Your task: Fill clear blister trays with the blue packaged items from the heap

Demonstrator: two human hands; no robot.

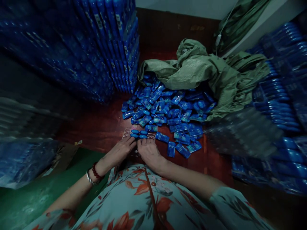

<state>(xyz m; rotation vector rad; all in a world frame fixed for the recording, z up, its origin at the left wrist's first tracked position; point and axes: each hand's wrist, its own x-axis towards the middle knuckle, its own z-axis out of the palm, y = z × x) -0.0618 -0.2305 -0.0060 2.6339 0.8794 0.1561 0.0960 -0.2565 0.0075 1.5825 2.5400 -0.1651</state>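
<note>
A clear plastic tray (pixel 151 135) with moulded hollows lies at the near edge of the red-brown tabletop. Several small blue bottles (pixel 135 131) stand in its middle, seen from above. My left hand (pixel 122 150) reaches in with curled fingers, their tips closed at a bottle in the near row. Beside it, my right hand (pixel 150 153) bends its fingers down over the neighbouring bottle in that row. The undersides of both hands are hidden. Just beyond the tray spreads a heap of loose blue bottles (pixel 165 108) in printed wrap, some lying to the right of my right hand.
Tall stacks of packed blue bottles (pixel 120 48) rise at the back left, with more packs (pixel 283 111) on the right. A crumpled green woven sack (pixel 192 70) lies behind the heap. Stacked clear trays (pixel 247 134) stand at right. Green floor (pixel 79 163) shows at lower left.
</note>
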